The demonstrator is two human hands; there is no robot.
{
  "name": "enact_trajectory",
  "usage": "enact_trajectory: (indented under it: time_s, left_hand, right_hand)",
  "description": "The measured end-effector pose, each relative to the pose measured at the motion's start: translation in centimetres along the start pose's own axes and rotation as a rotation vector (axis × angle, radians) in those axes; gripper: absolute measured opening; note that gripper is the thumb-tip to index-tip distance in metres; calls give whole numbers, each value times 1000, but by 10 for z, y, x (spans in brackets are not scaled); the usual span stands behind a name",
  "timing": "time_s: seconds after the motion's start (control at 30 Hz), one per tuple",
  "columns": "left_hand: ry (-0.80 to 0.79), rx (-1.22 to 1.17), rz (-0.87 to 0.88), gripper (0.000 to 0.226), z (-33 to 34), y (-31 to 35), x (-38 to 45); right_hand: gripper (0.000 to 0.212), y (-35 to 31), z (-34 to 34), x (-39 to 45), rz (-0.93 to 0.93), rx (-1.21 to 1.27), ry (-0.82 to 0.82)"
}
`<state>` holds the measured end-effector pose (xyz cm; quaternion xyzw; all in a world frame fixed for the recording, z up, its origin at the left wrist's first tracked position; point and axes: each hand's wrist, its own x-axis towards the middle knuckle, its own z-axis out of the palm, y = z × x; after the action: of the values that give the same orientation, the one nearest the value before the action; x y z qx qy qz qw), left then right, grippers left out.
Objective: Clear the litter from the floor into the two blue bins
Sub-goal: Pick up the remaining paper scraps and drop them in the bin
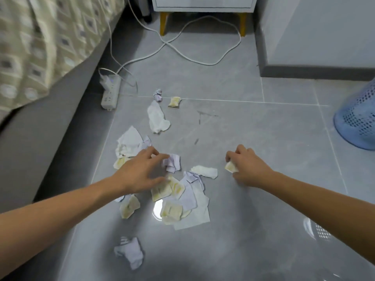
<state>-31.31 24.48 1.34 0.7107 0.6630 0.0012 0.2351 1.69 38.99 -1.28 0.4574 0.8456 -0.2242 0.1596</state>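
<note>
Several scraps of white, lilac and yellow-stained paper litter the grey tiled floor. My left hand reaches over the central heap with loosely spread fingers, its fingertips at a lilac crumpled scrap and its thumb beside a yellow-stained piece. My right hand is curled round a small yellow-stained scrap just right of the heap. A white crumpled tissue lies between the hands. One blue mesh bin stands at the right edge; no second bin shows.
A white power strip and its looping cable lie on the floor by the grey bed base on the left. A white cabinet on yellow legs stands at the back, a grey wall plinth at the right.
</note>
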Motion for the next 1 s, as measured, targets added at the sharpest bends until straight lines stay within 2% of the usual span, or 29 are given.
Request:
enact_trajectory:
  time_s: [0.2,0.3,0.43,0.47,0.53,0.6,0.67,0.87,1.0]
  left_hand:
    - [18,165,156,68,18,13,33]
    - [-10,194,162,51,28,20,45]
    - [28,139,156,30,33,14,49]
    - [43,102,157,23,34,10,48]
    - [62,42,156,16,36,4,45]
    - [76,12,141,16,36,0,41]
    - [102,-14,119,17,32,-2,40]
    - [147,-66,77,14,19,-6,44]
    - [160,-101,135,12,3,14,68]
  right_hand:
    - [28,1,16,-8,-11,111,85]
    - [29,-3,13,-7,-37,159,101]
    - [24,-22,-4,-5,-114,376,238]
    - [26,-28,-7,-4,-138,443,235]
    - [40,-41,-5,-2,-180,490,127]
    - [52,-49,5,1,-203,433,0]
    - [54,-53,17,7,-203,336,-41]
    - [21,-53,28,12,-115,277,30]
    - [22,-24,-3,-7,-24,448,130]
